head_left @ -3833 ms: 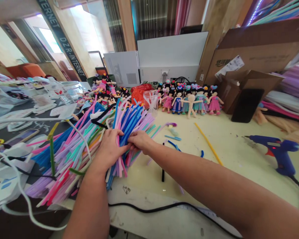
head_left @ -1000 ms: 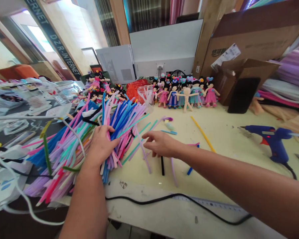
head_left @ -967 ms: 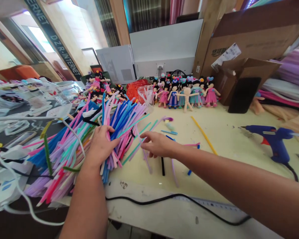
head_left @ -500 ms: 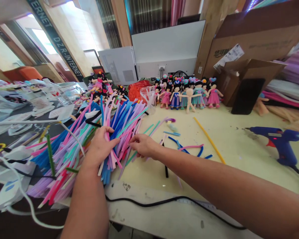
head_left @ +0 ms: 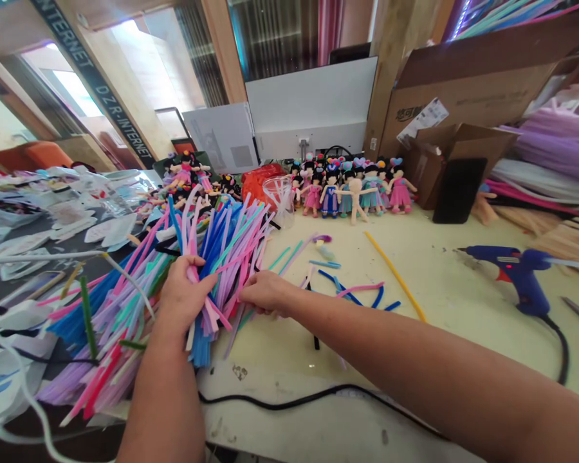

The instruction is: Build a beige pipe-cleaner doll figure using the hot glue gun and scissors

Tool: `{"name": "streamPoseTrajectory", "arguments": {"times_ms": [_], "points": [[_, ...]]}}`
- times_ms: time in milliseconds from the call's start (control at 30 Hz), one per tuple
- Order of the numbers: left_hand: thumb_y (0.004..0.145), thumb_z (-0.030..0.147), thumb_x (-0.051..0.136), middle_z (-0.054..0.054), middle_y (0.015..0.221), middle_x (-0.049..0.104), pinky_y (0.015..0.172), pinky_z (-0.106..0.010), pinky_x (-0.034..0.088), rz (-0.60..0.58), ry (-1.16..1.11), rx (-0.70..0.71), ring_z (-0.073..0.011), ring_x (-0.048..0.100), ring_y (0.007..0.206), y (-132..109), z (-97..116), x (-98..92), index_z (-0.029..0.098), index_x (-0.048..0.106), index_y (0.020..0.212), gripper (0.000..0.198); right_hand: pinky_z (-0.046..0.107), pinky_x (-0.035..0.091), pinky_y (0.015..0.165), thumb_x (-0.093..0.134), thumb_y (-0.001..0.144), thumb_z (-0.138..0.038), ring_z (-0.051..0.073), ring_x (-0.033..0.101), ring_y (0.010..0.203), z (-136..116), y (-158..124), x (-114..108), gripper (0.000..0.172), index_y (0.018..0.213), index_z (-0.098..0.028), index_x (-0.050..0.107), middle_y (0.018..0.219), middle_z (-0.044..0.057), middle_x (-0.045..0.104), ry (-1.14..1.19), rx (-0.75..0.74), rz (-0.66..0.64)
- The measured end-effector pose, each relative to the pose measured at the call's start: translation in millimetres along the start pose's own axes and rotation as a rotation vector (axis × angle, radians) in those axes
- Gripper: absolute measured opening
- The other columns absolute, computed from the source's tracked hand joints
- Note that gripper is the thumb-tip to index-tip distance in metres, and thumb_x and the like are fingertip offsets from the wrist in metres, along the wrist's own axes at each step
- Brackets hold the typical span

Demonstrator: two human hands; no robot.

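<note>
A thick heap of fuzzy pipe cleaners [head_left: 226,235] in blue, lilac, pink and mint lies left of centre. My left hand [head_left: 183,289] is closed around part of the heap, its thumb lying across pink and lilac stems. Against the heap's right edge, my right hand [head_left: 265,292] has its fingers pinched together; the fingertips are partly hidden, so what lies between them does not show. Just right of that hand are loose cut pieces, among them a pink stem [head_left: 360,289], a blue piece [head_left: 377,297] and a black one [head_left: 316,331].
A yellow pipe cleaner [head_left: 395,276] lies mid-table. Further right rests a blue glue gun [head_left: 516,267]. Several small dolls [head_left: 328,193] stand at the back beside a clear cup [head_left: 280,199]. A black cable [head_left: 280,405] runs along the front; cardboard boxes [head_left: 444,154] stand back right.
The view has shifted slightly, moving the table things left in the picture. My right hand's fingers have drawn closer together at the heap's edge; my left hand keeps its hold.
</note>
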State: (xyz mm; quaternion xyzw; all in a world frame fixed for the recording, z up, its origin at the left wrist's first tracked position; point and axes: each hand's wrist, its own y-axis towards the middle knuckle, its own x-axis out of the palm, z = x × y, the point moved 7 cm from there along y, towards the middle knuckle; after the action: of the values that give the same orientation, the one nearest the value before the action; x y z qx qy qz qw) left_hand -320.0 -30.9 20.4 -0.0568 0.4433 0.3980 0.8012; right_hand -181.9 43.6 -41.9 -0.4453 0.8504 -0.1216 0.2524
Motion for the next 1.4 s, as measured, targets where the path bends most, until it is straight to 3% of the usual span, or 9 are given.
{"name": "streamPoseTrajectory", "arguments": {"times_ms": [100, 333, 667, 867, 1067, 1200, 1333, 1400], "points": [[0.073, 0.030, 0.063, -0.003, 0.103, 0.058, 0.099, -0.040, 0.043, 0.030, 0.003, -0.045, -0.0241, 0.058, 0.102, 0, -1, -2.7, 0.022, 0.055, 0.096, 0.026, 0.019, 0.024, 0.033, 0.053, 0.071, -0.013, 0.007, 0.034, 0.033, 3, -11, -3, 0.022, 0.052, -0.020, 0.045, 0.038, -0.007, 0.040, 0.099, -0.009, -0.017], [0.073, 0.029, 0.064, -0.003, 0.101, 0.057, 0.099, -0.042, 0.044, 0.047, 0.005, -0.076, -0.0252, 0.058, 0.101, 0, -1, -2.9, 0.022, 0.055, 0.097, 0.026, 0.018, 0.026, 0.035, 0.057, 0.072, -0.013, 0.006, 0.038, 0.035, 17, -39, 4, 0.019, 0.056, -0.019, 0.048, 0.043, -0.008, 0.046, 0.233, -0.035, -0.115], [0.073, 0.028, 0.066, -0.002, 0.100, 0.057, 0.098, -0.042, 0.045, 0.054, -0.007, -0.056, -0.0245, 0.060, 0.099, 0, -3, -0.5, 0.023, 0.056, 0.096, 0.026, 0.018, 0.028, 0.036, 0.060, 0.070, -0.014, 0.005, 0.043, 0.036, 49, -81, 16, 0.015, 0.059, -0.019, 0.051, 0.046, -0.007, 0.051, 0.249, 0.068, -0.228], [0.075, 0.027, 0.065, -0.003, 0.104, 0.057, 0.099, -0.043, 0.044, 0.032, 0.008, -0.075, -0.0258, 0.059, 0.105, 2, -7, 2.7, 0.023, 0.055, 0.101, 0.028, 0.016, 0.031, 0.036, 0.057, 0.067, -0.013, 0.004, 0.045, 0.034, 60, -118, 30, 0.009, 0.062, -0.018, 0.052, 0.048, -0.008, 0.055, 0.407, 0.106, -0.329], [0.074, 0.029, 0.065, -0.004, 0.105, 0.057, 0.101, -0.044, 0.043, 0.032, -0.003, -0.053, -0.0269, 0.059, 0.107, 1, -5, 2.6, 0.024, 0.055, 0.099, 0.028, 0.015, 0.031, 0.035, 0.055, 0.063, -0.013, 0.004, 0.045, 0.034, 70, -150, 25, 0.006, 0.066, -0.018, 0.053, 0.048, -0.009, 0.055, 0.502, 0.121, -0.277], [0.073, 0.030, 0.063, -0.004, 0.106, 0.056, 0.101, -0.043, 0.043, 0.021, 0.004, -0.040, -0.0272, 0.059, 0.108, 1, -3, 3.4, 0.024, 0.054, 0.098, 0.027, 0.015, 0.029, 0.034, 0.054, 0.069, -0.010, 0.004, 0.045, 0.034, 64, -144, 17, 0.009, 0.066, -0.018, 0.051, 0.050, -0.008, 0.055, 0.548, 0.073, -0.166], [0.070, 0.031, 0.064, -0.005, 0.105, 0.056, 0.100, -0.043, 0.044, 0.016, -0.007, 0.062, -0.0272, 0.058, 0.107, 3, 4, 4.1, 0.024, 0.053, 0.094, 0.028, 0.015, 0.031, 0.035, 0.051, 0.079, -0.006, 0.004, 0.047, 0.035, 52, -111, 5, 0.017, 0.067, -0.019, 0.048, 0.052, -0.008, 0.054, 0.535, 0.037, -0.035], [0.068, 0.033, 0.064, -0.006, 0.105, 0.056, 0.101, -0.043, 0.044, 0.005, 0.004, 0.154, -0.0272, 0.058, 0.107, 2, 11, 4.7, 0.023, 0.053, 0.093, 0.029, 0.016, 0.032, 0.035, 0.055, 0.084, -0.012, 0.005, 0.049, 0.036, 46, -93, 1, 0.017, 0.070, -0.018, 0.050, 0.055, -0.007, 0.055, 0.459, 0.030, -0.031]]}}
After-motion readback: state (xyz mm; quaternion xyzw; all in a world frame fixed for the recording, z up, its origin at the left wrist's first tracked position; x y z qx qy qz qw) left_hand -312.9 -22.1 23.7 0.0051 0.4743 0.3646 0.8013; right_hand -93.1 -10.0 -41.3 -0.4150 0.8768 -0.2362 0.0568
